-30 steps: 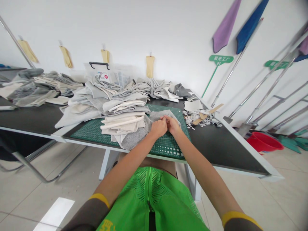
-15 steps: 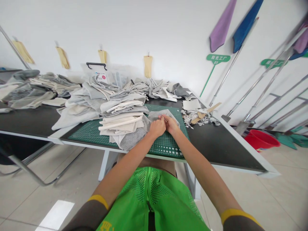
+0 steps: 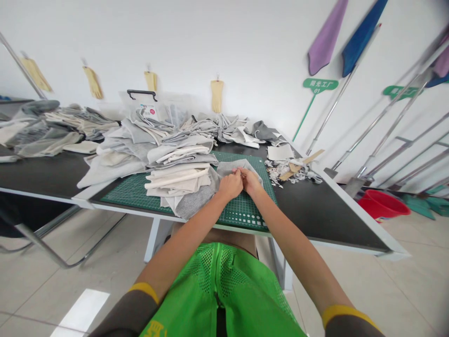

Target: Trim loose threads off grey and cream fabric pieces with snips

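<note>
My left hand [image 3: 230,185] and my right hand [image 3: 250,181] meet over a grey piece of fabric [image 3: 228,167] on the green cutting mat [image 3: 242,210]. The fingers of both are closed, pinching with fingertips together at the fabric's near side. Whatever small part lies between the fingertips is hidden. Just left of my left hand rises a stack of folded grey and cream fabric pieces [image 3: 178,179], partly resting on the mat. Grey cloth from that stack hangs close to my left wrist.
More fabric heaps [image 3: 115,154] lie to the left and along the back, near a clear plastic box [image 3: 142,105]. Fabric scraps [image 3: 298,175] with a wooden strip [image 3: 300,166] sit at right. A red bucket [image 3: 382,204] and long-handled tools [image 3: 329,110] stand beyond the table's right edge.
My hands stay pinched together at the grey fabric with hardly any movement. The whole view has shifted very slightly.
</note>
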`<action>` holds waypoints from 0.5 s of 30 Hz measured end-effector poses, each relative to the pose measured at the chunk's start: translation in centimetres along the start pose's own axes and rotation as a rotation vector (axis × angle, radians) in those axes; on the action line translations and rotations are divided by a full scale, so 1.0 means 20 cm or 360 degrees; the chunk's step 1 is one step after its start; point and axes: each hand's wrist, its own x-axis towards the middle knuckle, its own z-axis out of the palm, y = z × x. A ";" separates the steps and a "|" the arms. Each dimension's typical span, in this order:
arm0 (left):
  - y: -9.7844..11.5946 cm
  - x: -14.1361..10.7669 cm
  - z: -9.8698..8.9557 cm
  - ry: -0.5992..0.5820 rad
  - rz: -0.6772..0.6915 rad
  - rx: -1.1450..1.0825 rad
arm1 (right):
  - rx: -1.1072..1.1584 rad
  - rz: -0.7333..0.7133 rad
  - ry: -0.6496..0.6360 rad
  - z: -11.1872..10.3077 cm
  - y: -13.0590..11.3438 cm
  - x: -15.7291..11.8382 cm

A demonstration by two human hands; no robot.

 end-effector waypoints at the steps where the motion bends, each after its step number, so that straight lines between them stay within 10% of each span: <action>1: 0.00 0.00 0.00 0.0006 0.0001 0.0000 | 0.0003 0.0004 -0.0004 0.00 0.00 0.00; 15: 0.00 0.00 0.00 0.0006 -0.0014 0.0003 | 0.0020 0.0007 -0.0008 0.00 0.00 0.00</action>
